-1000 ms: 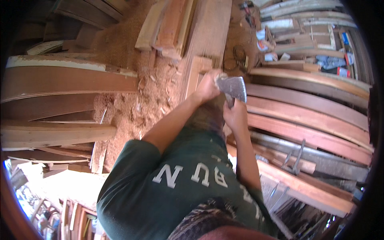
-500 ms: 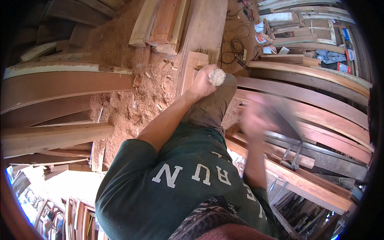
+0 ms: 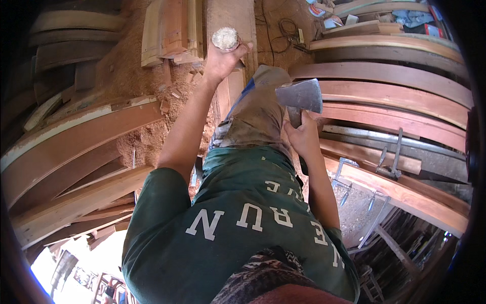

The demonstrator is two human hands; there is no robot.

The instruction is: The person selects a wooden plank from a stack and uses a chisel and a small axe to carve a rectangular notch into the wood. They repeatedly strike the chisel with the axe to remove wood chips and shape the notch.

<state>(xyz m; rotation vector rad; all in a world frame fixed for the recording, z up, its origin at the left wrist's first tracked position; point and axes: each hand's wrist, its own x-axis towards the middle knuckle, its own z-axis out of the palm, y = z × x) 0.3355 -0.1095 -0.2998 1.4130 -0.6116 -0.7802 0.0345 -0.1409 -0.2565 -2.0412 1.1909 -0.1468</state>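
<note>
My left hand (image 3: 221, 65) is closed around a round piece of wood (image 3: 225, 38), whose rough pale end faces up; the rest of its length is hidden below. It is over a wide plank (image 3: 238, 15). To the right, my right hand (image 3: 305, 136) is closed on the short visible part of a hatchet's handle. The grey hatchet head (image 3: 299, 96) sits above that hand, beside my knee and apart from the wood.
Long reddish boards (image 3: 385, 93) lie stacked at the right, with metal clamps (image 3: 392, 169) near them. Cut beams (image 3: 174, 30) lie far left of the plank. Wood chips and sawdust (image 3: 147, 139) cover the ground at left. A dark cable (image 3: 288, 30) curls on the ground.
My left hand has moved away and to the left with the round wood. The hatchet, blurred and farther right before, is now up beside my knee and sharp. The view has shifted.
</note>
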